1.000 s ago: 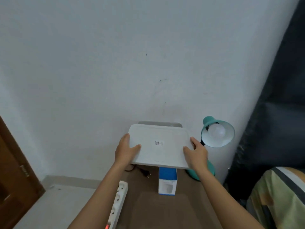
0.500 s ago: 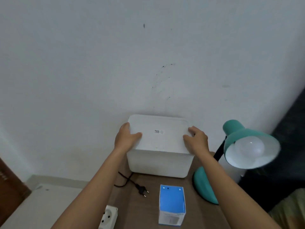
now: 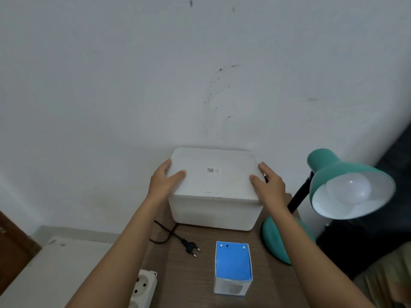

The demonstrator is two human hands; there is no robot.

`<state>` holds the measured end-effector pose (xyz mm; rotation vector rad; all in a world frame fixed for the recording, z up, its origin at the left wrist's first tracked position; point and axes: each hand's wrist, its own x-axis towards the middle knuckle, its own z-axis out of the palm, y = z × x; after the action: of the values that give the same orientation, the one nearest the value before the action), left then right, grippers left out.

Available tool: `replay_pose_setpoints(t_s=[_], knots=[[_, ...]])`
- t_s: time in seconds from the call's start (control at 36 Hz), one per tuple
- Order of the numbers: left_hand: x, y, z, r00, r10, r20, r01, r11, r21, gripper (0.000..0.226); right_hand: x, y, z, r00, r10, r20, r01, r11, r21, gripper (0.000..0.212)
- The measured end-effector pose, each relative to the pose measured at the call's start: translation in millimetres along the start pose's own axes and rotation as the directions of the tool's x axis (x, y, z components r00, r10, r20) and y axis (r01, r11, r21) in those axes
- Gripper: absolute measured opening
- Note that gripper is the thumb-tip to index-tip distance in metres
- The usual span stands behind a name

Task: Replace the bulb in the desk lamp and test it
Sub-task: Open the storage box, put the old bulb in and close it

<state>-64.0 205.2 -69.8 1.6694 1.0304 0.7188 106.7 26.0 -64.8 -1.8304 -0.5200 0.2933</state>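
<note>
A teal desk lamp stands at the right of the wooden table, its shade tilted toward me with a white bulb inside. The lamp's black plug lies loose on the table. A blue-topped bulb carton stands upright near me. Against the wall sits a white storage box with its lid on top. My left hand grips the lid's left edge. My right hand grips its right edge, thumb on top.
A white power strip lies at the table's front left. A low white surface and a brown door are to the left. Dark fabric hangs behind the lamp. The wall is right behind the box.
The lid was held tilted in the air a second ago; both hands brought it down and it now rests flat on the box. My view has moved closer and down.
</note>
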Motion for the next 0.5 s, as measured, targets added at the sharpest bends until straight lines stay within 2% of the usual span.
replay_pose_setpoints(t_s=[0.08, 0.14, 0.36, 0.5], knots=[[-5, -2, 1, 1.000, -0.031, 0.002, 0.030, 0.987, -0.155, 0.064, -4, 1, 1, 0.999, 0.016, -0.041, -0.013, 0.997, 0.076, 0.051], [-6, -2, 2, 0.999, -0.035, -0.014, 0.032, 0.984, -0.177, 0.063, -6, 0, 2, 0.997, 0.029, -0.067, -0.023, 0.995, 0.101, 0.051], [5, 11, 6, 0.999, 0.045, -0.025, -0.047, 0.995, -0.084, 0.061, -7, -17, 1, 0.990, 0.051, -0.131, -0.039, 0.995, 0.093, 0.036], [7, 5, 11, 0.998, 0.052, -0.024, -0.052, 0.999, 0.015, 0.063, -4, -16, 2, 0.991, 0.074, -0.112, -0.069, 0.997, 0.044, 0.032]])
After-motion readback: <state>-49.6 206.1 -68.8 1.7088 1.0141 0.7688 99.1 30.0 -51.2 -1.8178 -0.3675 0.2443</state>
